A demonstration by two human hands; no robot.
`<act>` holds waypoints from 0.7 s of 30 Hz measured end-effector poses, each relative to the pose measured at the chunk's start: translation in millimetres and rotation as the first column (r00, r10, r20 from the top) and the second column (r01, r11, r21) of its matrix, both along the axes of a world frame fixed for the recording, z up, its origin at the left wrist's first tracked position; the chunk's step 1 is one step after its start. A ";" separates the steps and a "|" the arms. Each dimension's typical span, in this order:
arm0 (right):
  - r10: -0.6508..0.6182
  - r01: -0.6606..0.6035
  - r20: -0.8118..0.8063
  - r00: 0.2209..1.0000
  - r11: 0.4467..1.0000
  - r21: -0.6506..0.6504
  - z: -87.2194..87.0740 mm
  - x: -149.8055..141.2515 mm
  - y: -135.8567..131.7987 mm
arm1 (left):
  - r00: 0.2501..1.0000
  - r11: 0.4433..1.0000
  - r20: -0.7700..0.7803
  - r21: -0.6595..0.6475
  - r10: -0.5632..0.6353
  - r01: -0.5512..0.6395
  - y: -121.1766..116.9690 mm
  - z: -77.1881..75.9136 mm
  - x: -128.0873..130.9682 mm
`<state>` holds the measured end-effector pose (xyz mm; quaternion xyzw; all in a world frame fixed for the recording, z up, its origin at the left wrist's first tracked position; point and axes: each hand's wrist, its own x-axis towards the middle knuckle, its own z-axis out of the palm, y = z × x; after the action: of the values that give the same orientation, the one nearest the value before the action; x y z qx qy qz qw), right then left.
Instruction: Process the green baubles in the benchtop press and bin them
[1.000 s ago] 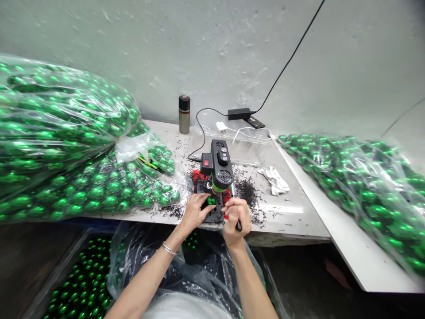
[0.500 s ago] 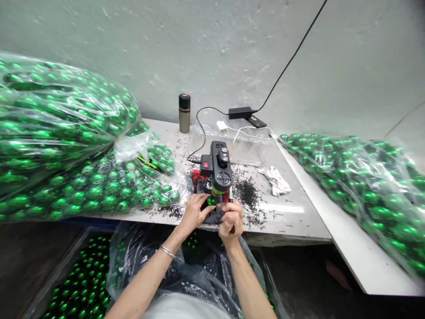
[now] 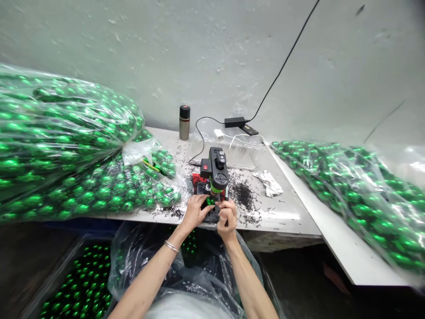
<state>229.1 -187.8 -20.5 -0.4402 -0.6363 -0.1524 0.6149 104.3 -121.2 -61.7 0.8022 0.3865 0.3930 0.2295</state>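
Observation:
A small black and green bench drill press (image 3: 218,166) stands near the front edge of the table. Shiny green balls (image 3: 210,201) sit beneath its head on the black base. My left hand (image 3: 195,212) is closed on them from the left, with thumb and fingers on either side. My right hand (image 3: 227,217) is wrapped round the press's feed lever, its fingers curled and the grip mostly hidden. The exact number of balls under the head is too small to tell.
Clear bags of green balls lie left (image 3: 99,186) and right (image 3: 358,195). Black shavings (image 3: 244,195), a white glove (image 3: 269,182), a bottle (image 3: 184,123) and a power adapter (image 3: 235,122) are on the table (image 3: 288,221). More green balls (image 3: 78,283) fill a container below.
My right hand has swung left, towards the press, with the lever. My left hand stays at the green balls. The whole view has shifted slightly.

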 end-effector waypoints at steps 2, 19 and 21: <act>0.005 -0.005 0.012 1.000 1.000 0.010 0.8 -0.1 -0.1 | 1.000 1.000 0.004 -0.006 -0.004 0.004 1.3 0.8 0.8; -0.043 -0.026 -0.392 0.919 0.985 -0.168 57.7 -11.6 -3.6 | 0.966 0.947 -0.131 0.263 0.225 -0.185 -3.2 26.0 -70.5; -0.034 -0.032 -0.402 0.915 0.987 -0.157 50.9 -11.8 -3.0 | 0.926 0.926 -0.221 0.296 0.307 -0.236 23.2 39.9 -80.7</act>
<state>217.3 -190.9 30.4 -0.5106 -0.5057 -0.0070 0.6954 23.6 -98.0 -21.8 0.8087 0.4657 0.3591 0.0101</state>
